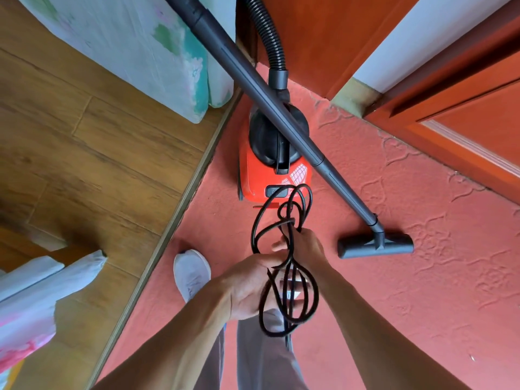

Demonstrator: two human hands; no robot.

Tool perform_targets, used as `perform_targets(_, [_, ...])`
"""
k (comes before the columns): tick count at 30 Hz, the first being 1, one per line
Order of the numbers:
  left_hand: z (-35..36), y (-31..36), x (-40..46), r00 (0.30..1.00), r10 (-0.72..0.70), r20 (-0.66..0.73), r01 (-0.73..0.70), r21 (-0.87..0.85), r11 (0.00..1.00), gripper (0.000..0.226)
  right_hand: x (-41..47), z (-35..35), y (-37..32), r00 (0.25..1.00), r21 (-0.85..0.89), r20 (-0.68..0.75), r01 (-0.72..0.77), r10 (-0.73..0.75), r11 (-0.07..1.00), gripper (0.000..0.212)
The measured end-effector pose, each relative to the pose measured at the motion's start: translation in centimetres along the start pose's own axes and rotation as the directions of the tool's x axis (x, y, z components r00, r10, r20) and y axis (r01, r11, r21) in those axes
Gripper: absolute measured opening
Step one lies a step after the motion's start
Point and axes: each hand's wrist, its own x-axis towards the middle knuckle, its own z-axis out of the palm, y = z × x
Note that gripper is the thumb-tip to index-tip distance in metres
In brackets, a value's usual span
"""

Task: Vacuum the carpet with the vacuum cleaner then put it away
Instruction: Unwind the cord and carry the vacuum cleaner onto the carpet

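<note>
A red and black canister vacuum cleaner (pixel 274 161) stands on the salmon-red carpet (pixel 408 277) just ahead of me. Its grey wand (pixel 253 77) slants across it down to the floor nozzle (pixel 375 246), which lies flat on the carpet at the right. A ribbed black hose (pixel 268 32) rises from the canister's top. Between my hands hangs a looped black power cord (pixel 284 266). My left hand (pixel 250 285) grips the loops from the left. My right hand (pixel 302 246) pinches the bundle near its middle, close to the canister's rear.
Wooden flooring (pixel 84 153) lies left of the carpet edge, with a bed's patterned bedding (pixel 126 46) at the top left and more fabric (pixel 42 299) at the lower left. Orange-red door panels (pixel 464 114) stand at the right. My white-socked foot (pixel 191 271) is on the carpet.
</note>
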Motion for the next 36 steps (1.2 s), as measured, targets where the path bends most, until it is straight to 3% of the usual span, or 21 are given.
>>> perform_targets(4, [-0.3, 0.8, -0.7, 0.991, 0.083, -0.104, -0.094, -0.097, 0.991, 0.024, 0.5, 0.2, -1.2, 0.998, -0.223, 0.032, 0.053, -0.047, 0.973, 0.059])
perform_targets(9, [-0.8, 2.3, -0.4, 0.966, 0.147, -0.213, -0.198, -0.238, 0.951, 0.015, 0.0, 0.3, -3.8, 0.972, -0.128, 0.235, 0.061, -0.030, 0.990, 0.055])
perform_targets(12, [-0.6, 3.9, -0.1, 0.946, 0.155, -0.284, -0.238, -0.286, 0.928, 0.038, 0.1, -0.9, -4.8, 0.956, -0.128, 0.289, 0.081, -0.041, 0.988, 0.050])
perform_targets(13, [-0.4, 4.6, -0.1, 0.930, 0.172, -0.326, -0.269, -0.282, 0.921, 0.039, 0.6, -1.6, -5.0, 0.972, -0.115, 0.219, 0.111, -0.084, 0.987, 0.047])
perform_targets(15, [-0.9, 6.0, 0.2, 0.880, 0.207, -0.428, -0.361, -0.319, 0.876, 0.035, 1.9, -3.3, -5.7, 0.972, -0.109, -0.119, 0.192, -0.205, 0.975, 0.031])
perform_targets(17, [-1.4, 6.9, 0.7, 0.849, 0.210, -0.485, -0.419, -0.375, 0.827, 0.028, 3.1, -4.9, -6.3, 0.809, -0.258, -0.470, 0.257, -0.353, 0.931, 0.019])
perform_targets(18, [-1.6, 7.1, 1.0, 0.838, 0.219, -0.500, -0.446, -0.396, 0.803, 0.026, 3.7, -5.6, -6.7, 0.740, -0.315, -0.535, 0.272, -0.407, 0.909, 0.027])
perform_targets(20, [-1.4, 7.5, 1.8, 0.823, 0.245, -0.513, -0.487, -0.413, 0.770, 0.021, 5.1, -6.6, -7.7, 0.720, -0.403, -0.502, 0.296, -0.480, 0.866, 0.051])
perform_targets(23, [0.2, 9.1, 3.1, 0.812, 0.298, -0.503, -0.527, -0.411, 0.744, 0.023, 6.9, -7.1, -9.1, 0.785, -0.559, -0.323, 0.292, -0.528, 0.776, 0.067])
perform_targets(25, [1.5, 11.1, 4.1, 0.802, 0.356, -0.479, -0.559, -0.395, 0.729, 0.034, 8.2, -7.0, -9.2, 0.834, -0.543, -0.237, 0.311, -0.498, 0.780, 0.063])
perform_targets(29, [3.2, 13.9, 6.3, 0.750, 0.466, -0.470, -0.644, -0.358, 0.676, 0.024, 9.4, -6.6, -8.7, 0.866, -0.433, -0.195, 0.344, -0.460, 0.833, 0.043])
perform_targets(32, [2.4, 14.1, 8.1, 0.725, 0.478, -0.496, -0.647, -0.251, 0.720, 0.024, 9.8, -6.4, -7.9, 0.860, -0.473, -0.170, 0.357, -0.481, 0.805, 0.026])
perform_targets(36, [0.6, 14.2, 10.0, 0.688, 0.483, -0.542, -0.605, -0.060, 0.794, 0.022, 9.7, -6.2, -7.5, 0.849, -0.469, -0.195, 0.359, -0.491, 0.807, 0.028])
